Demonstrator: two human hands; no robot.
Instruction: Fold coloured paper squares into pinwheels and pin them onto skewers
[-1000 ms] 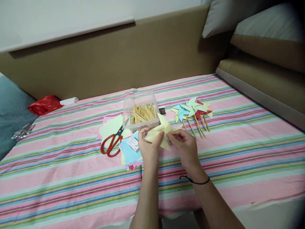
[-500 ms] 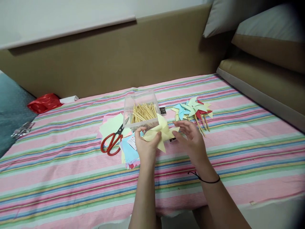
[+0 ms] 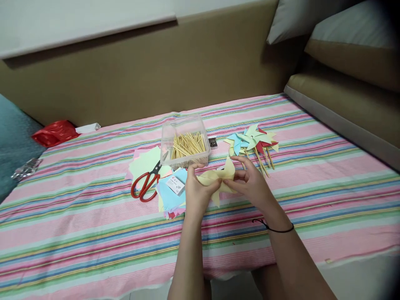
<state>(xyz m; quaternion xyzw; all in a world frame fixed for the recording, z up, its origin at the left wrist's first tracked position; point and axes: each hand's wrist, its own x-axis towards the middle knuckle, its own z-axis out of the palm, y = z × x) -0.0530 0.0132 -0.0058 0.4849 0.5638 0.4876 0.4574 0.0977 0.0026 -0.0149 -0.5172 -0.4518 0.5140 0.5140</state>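
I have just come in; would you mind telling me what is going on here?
A person's left hand and right hand both hold a folded pale yellow paper. Beyond them stands a clear box of sticks, with scissors and coloured paper at its left and stick-mounted pinwheels to its right.

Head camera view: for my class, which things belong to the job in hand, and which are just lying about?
Likely the job's:
folded yellow paper in left hand and right hand
pinwheels
sticks in clear box
coloured sheets
scissors
small white item on sheets

Probably just lying about:
red bag
white object
shiny item
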